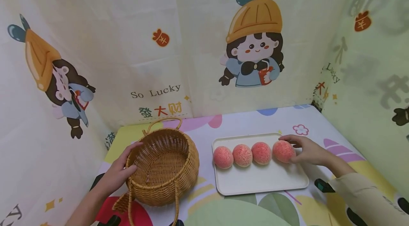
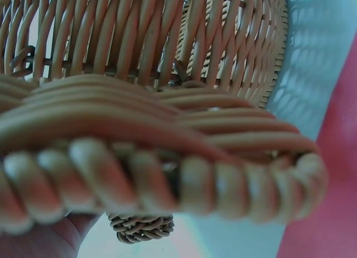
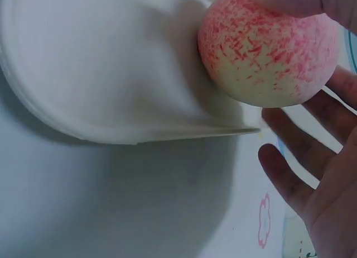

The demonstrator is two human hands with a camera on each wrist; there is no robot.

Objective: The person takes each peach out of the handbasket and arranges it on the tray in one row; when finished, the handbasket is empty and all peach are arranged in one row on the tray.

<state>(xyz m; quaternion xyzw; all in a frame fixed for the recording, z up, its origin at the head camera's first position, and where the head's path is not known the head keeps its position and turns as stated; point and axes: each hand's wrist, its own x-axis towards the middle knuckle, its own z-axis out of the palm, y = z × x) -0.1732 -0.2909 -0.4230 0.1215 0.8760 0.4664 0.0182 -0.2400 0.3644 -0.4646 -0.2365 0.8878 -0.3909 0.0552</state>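
Note:
In the head view my left hand (image 1: 116, 171) grips the left rim of a round wicker basket (image 1: 190, 179), its fingers over the edge. The basket's hollow holds nothing and its opening tilts toward me. Close up, the left wrist view shows the woven wicker (image 2: 139, 40), with part of the hand (image 2: 42, 241) below it. My right hand (image 1: 308, 151) holds the rightmost pink-red speckled peach (image 1: 283, 151) between thumb and fingers, over the right end of a white tray (image 1: 258, 181). The right wrist view shows the thumb on this peach's (image 3: 268, 62) pink side.
Three more peaches (image 1: 243, 155) stand in a row on the tray, left of the held one. A patterned cloth (image 1: 204, 211) covers the table. Printed fabric walls (image 1: 198, 41) enclose it at the back and both sides.

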